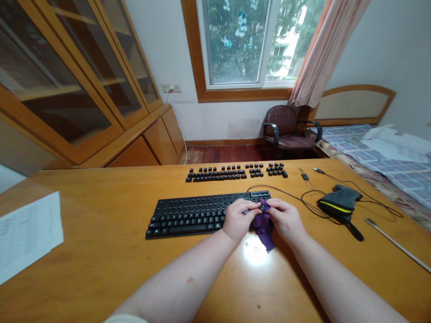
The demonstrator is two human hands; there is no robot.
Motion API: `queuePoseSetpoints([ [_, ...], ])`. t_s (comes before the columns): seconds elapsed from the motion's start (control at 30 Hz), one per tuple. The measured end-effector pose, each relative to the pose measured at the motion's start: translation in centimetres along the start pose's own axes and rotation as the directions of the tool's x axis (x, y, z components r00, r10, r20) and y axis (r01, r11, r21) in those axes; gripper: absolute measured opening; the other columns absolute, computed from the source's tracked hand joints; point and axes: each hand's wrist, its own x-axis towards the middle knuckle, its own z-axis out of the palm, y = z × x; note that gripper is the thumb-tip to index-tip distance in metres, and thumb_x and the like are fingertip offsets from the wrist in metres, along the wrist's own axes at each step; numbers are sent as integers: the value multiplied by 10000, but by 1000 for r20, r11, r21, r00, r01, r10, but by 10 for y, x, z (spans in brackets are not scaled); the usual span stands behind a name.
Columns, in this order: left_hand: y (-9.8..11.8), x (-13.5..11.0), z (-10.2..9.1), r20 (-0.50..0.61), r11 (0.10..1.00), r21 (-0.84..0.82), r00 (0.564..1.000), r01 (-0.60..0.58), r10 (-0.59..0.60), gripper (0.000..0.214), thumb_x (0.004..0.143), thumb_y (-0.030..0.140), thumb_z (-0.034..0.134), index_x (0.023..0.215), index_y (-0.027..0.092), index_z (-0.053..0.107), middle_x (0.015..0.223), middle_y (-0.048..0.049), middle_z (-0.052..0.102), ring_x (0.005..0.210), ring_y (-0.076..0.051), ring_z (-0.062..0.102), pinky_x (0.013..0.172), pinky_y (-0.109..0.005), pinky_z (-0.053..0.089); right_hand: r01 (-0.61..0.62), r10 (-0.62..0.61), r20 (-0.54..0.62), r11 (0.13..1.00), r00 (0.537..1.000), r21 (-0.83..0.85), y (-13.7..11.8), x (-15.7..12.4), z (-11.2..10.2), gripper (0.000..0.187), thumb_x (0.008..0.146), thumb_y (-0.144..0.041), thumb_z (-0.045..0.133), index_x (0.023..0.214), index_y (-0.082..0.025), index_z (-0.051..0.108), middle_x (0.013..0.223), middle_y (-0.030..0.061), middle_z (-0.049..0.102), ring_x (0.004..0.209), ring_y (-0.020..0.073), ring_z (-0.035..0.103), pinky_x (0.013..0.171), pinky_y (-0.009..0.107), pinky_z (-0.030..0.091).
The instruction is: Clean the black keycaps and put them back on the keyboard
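Over the right end of a black keyboard (191, 217), both my hands meet in front of me. My left hand (239, 219) is closed, thumb and fingertips pinching a small black keycap (262, 208). A purple cloth (264, 229) hangs from my right hand (285, 220), whose fingers press it against the keycap. The keyboard's lower rows have caps, while bare switch stems show in its upper rows. Behind it, several loose keycaps (217, 176) lie in rows laid out like the keyboard.
A keycap puller (305, 176) lies at the right, near a coiled black cable (308, 202). Beside them are a grey and black item with a yellow stripe (339, 202) and a thin white rod (399, 244). Paper sheets (30, 235) rest on the desk (101, 278) at left.
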Motion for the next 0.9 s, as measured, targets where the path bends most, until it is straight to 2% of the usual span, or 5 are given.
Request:
queuePoseSetpoints([
  [0.2,1,-2,1,-42,1000,10,999,5,-5,28,682,175,673,702,190,685,704,-26,672,672,-136,616,671,-284,516,-60,52,92,994,994,92,-1,-1,5,204,621,-357,740,773,-223,715,883,55,660,855,204,604,759,346,481],
  [0.3,2,-3,1,-27,1000,26,1000,-8,8,26,684,172,671,704,188,677,712,-25,666,690,-139,613,685,-284,510,-81,72,69,987,995,136,-4,0,6,196,587,-364,760,703,-214,707,842,49,662,817,199,610,734,337,487],
  [0.5,7,-1,0,68,998,66,998,-3,-2,209,725,153,625,922,206,667,853,-31,658,757,-133,594,755,-285,497,-190,185,44,959,982,211,-11,0,10,191,600,-365,743,695,-207,695,769,40,694,727,201,634,684,332,495],
  [0.7,5,-1,1,-20,999,50,1000,9,-8,194,644,208,715,815,169,634,825,-37,641,735,-140,594,734,-296,504,-308,328,-6,893,945,329,-11,1,8,188,578,-309,763,728,-216,700,732,18,708,635,169,634,599,285,500],
  [0.9,4,-2,1,-51,997,74,999,-4,7,187,589,215,753,702,168,611,760,-23,664,719,-143,618,708,-288,511,-317,323,13,918,946,237,-5,-2,8,255,533,-290,786,762,-203,711,786,52,714,690,197,641,655,322,508],
])
